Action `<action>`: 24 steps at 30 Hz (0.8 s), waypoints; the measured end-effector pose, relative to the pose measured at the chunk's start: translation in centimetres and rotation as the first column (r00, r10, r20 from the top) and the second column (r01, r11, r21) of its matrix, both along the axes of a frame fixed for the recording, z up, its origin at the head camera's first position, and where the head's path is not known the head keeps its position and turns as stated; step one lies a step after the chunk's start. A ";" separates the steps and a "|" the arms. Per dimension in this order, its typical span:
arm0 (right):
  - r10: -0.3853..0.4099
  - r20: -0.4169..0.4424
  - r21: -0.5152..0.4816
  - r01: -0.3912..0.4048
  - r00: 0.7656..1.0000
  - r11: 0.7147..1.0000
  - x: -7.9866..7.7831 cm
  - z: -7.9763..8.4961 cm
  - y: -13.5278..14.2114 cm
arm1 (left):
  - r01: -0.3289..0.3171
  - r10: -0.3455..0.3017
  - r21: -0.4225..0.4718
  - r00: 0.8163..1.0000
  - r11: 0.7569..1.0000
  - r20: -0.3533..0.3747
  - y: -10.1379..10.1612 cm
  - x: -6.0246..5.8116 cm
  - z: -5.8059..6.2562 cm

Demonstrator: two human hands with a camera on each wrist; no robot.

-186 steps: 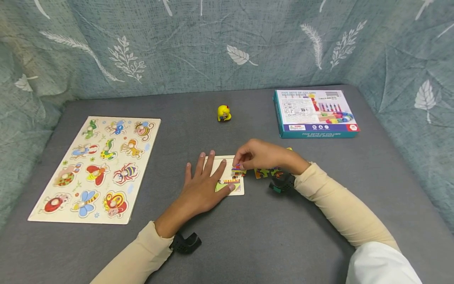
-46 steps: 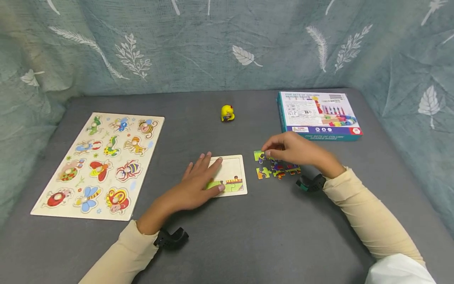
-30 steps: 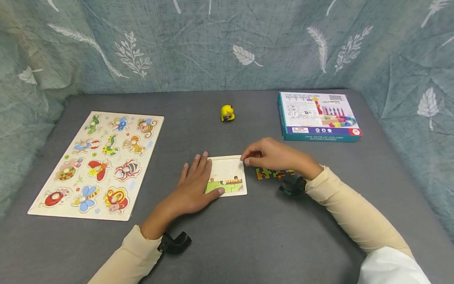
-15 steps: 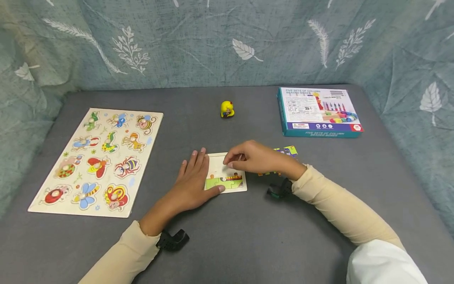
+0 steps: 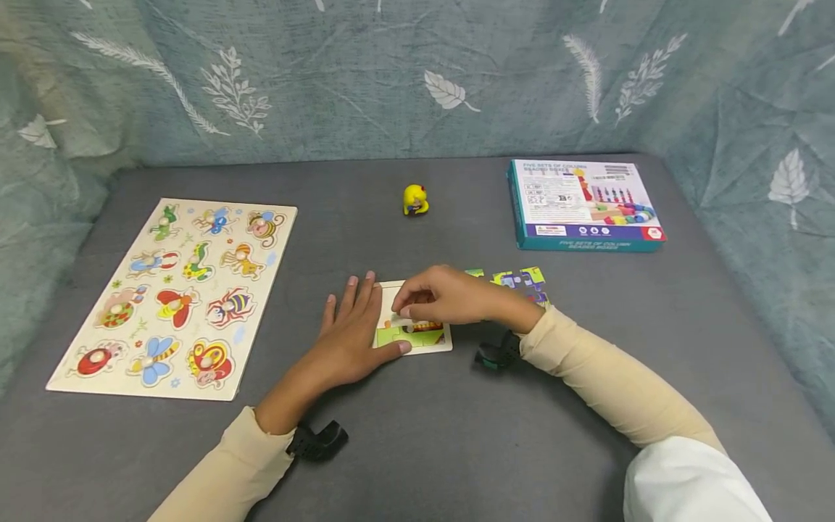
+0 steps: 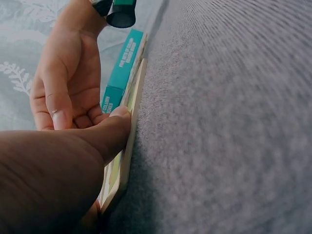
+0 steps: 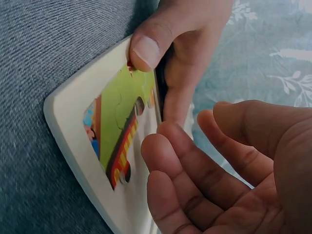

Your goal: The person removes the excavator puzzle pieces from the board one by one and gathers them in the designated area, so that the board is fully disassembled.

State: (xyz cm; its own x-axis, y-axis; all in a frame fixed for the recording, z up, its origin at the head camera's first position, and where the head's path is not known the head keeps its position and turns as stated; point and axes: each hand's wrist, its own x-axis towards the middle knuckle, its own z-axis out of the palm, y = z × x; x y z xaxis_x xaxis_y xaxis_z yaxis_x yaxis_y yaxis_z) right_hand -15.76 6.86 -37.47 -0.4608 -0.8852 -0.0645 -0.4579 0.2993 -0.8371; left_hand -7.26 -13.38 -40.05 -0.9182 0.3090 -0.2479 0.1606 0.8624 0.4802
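Note:
My left hand lies flat with fingers spread over the left side of a small wooden puzzle board. In the right wrist view its thumb rests on the board's pale frame. Green puzzle pieces and a red-and-yellow striped part fill one side of the tray, beside bare wood. Over that bare part hovers my right hand, fingers loosely curled. No piece shows between its fingertips in either wrist view. Loose jigsaw pieces lie right of the board, partly hidden behind the right hand and forearm.
A large peg puzzle with insect figures lies at the left. A small yellow toy stands behind the board. At the back right is a flat teal box of beads. A curtain hangs along the table's back edge.
Earlier my right hand pinched a piece over the board, then went right to the loose pieces. Since then it has moved left, back over the board. The left hand stays on the board.

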 end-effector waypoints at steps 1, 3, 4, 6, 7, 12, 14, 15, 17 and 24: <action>0.000 0.002 0.000 0.000 1.000 1.000 0.0 -0.1 -0.1 | 0.002 -0.002 -0.001 1.000 1.000 -0.002 0.0 0.0 0.0; 0.007 0.007 -0.001 -0.007 1.000 1.000 0.1 -0.2 -0.3 | 0.004 -0.004 -0.003 1.000 1.000 -0.003 0.0 0.1 0.0; 0.015 0.009 -0.002 -0.015 1.000 1.000 0.1 -0.2 -0.4 | 0.005 -0.005 -0.003 1.000 1.000 -0.002 0.0 0.1 0.0; 0.034 0.006 -0.007 -0.034 0.999 0.999 0.1 -0.3 -0.7 | 0.004 -0.004 -0.003 1.000 1.000 -0.003 -0.1 0.2 -0.1; 0.043 0.004 -0.010 -0.043 0.999 0.999 0.1 -0.4 -0.8 | 0.000 0.000 -0.004 1.000 1.000 -0.003 -0.2 0.3 -0.1; 0.057 0.004 -0.009 -0.057 0.998 0.998 0.1 -0.5 -1.3 | -0.013 0.013 -0.013 1.000 1.000 -0.002 -0.5 0.6 -0.1; 0.063 0.016 -0.007 -0.063 0.998 0.998 0.1 -0.5 -1.4 | -0.014 0.013 -0.019 1.000 1.000 -0.004 -0.5 0.7 -0.1; 0.066 0.025 -0.007 -0.066 0.998 0.998 0.1 -0.5 -1.4 | -0.011 0.011 -0.022 1.000 1.000 -0.007 -0.5 0.6 -0.1; 0.069 0.043 -0.008 -0.069 0.997 0.998 0.1 -0.4 -1.4 | -0.004 0.004 -0.025 1.000 1.000 -0.014 -0.5 0.5 -0.1; 0.064 0.020 -0.016 -0.064 0.998 0.998 -0.1 -0.6 -1.6 | 0.002 -0.004 -0.037 0.999 0.999 -0.042 -0.1 0.3 0.1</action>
State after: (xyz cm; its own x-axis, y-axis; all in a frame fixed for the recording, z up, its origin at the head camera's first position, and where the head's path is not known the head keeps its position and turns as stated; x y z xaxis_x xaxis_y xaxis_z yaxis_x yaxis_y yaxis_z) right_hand -15.86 5.29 -38.07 -0.4020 -0.9137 -0.0598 -0.4586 0.2574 -0.8506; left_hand -6.93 -13.51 -39.98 -0.9271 0.3034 -0.2201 0.1830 0.8789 0.4405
